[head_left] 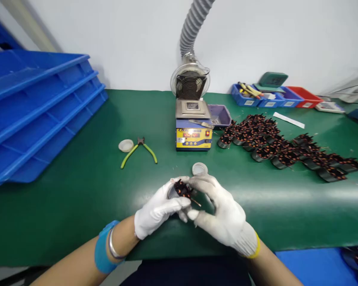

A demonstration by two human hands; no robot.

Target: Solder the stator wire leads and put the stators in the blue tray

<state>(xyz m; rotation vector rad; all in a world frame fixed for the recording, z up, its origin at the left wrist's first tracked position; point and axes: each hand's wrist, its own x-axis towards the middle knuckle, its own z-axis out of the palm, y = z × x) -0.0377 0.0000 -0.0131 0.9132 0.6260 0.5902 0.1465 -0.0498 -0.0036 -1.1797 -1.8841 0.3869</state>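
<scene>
My left hand (164,208), in a white glove, is closed around a small motor stator (183,189) with a grey metal ring, black insulating teeth and copper windings. The stator is tilted, its wound face turned toward my right hand. A short lead (196,202) sticks out from it at the lower right. My right hand (222,210), gloved in white with greyed fingertips, arches beside the stator. Its thumb and fingers are spread apart, with the fingertips at the stator's edge; exact contact is blurred. Just beyond the hands sits a small round white dish (199,168).
Green-handled cutters (139,151) and another dish (126,145) lie left. Behind stands a yellow-blue solder pot (193,133) below an extraction hose (193,28). Several stators (271,143) cover the right side. Blue trays (41,107) are stacked left; parts bins (274,97) line the back.
</scene>
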